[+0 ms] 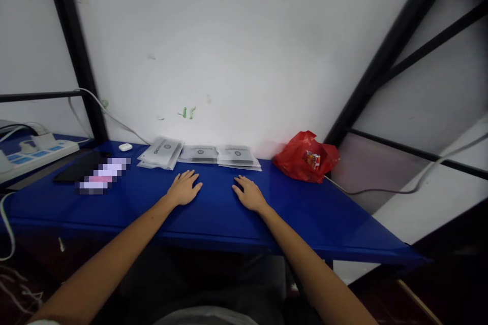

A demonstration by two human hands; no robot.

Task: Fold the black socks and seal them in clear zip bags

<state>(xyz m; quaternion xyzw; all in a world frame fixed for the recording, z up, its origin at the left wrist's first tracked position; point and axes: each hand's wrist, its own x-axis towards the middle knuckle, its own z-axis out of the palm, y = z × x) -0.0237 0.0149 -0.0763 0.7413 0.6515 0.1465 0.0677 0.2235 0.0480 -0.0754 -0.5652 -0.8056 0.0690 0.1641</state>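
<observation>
My left hand (184, 188) lies flat, palm down, on the blue table (312, 213), fingers spread and empty. My right hand (248, 193) rests the same way a little to the right, also open and holding nothing. Just beyond the fingertips, against the wall, lie three clear flat packets with printed labels: one stack at the left (161, 153), one in the middle (198, 154) and one at the right (238, 156). Neither hand touches them.
A crumpled red plastic bag (305, 163) sits at the back right. A dark tablet or phone (80, 167), a blurred patch (102, 176) and a small white case (125, 147) lie at the left. A power strip (34, 155) with cables stands beyond. Black frame bars flank the table.
</observation>
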